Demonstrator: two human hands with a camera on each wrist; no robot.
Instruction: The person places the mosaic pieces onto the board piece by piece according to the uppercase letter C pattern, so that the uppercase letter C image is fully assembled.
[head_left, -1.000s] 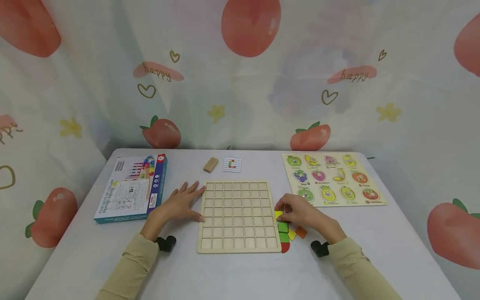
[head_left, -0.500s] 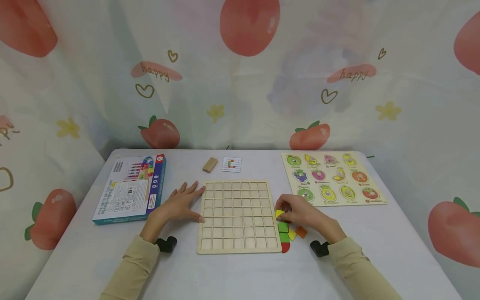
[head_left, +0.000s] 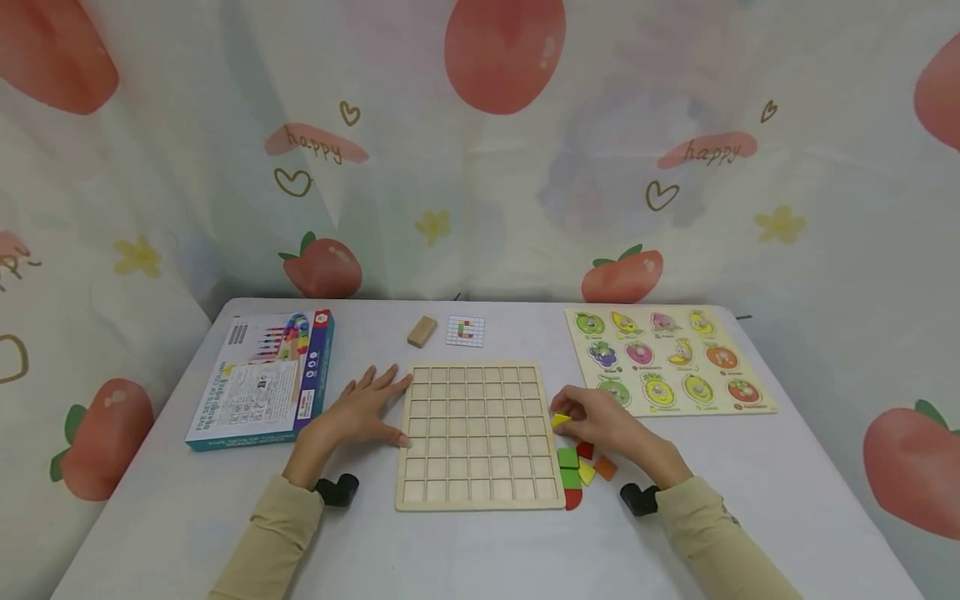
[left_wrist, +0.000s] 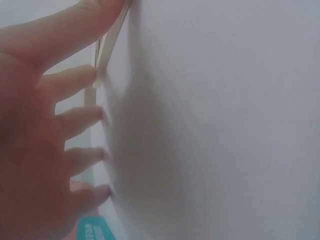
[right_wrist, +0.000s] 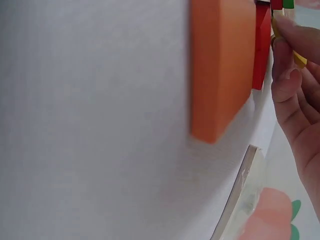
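Note:
A wooden grid board (head_left: pixel 477 433) lies flat in the middle of the white table (head_left: pixel 480 550). My left hand (head_left: pixel 360 410) rests flat on the table with straight fingers touching the board's left edge (left_wrist: pixel 102 60). My right hand (head_left: pixel 592 421) pinches a small yellow piece (head_left: pixel 561 420) just off the board's right edge and slightly above the table. Below it lie loose coloured pieces: green (head_left: pixel 567 458), red (head_left: pixel 585 450), orange (head_left: pixel 604 467) and yellow (head_left: pixel 586 473). The right wrist view shows the orange piece (right_wrist: pixel 220 70) and a red piece (right_wrist: pixel 261 45) close up, fingers (right_wrist: pixel 290 75) beside them.
A blue toy box (head_left: pixel 262 379) lies at the left. A small wooden block (head_left: pixel 422 330) and a pattern card (head_left: pixel 465 330) sit behind the board. A fruit peg puzzle (head_left: pixel 667 360) lies at the right. A printed curtain hangs behind the table.
My right hand has lifted the yellow piece up and away from the pile, uncovering a red piece beneath. The left hand has stayed put.

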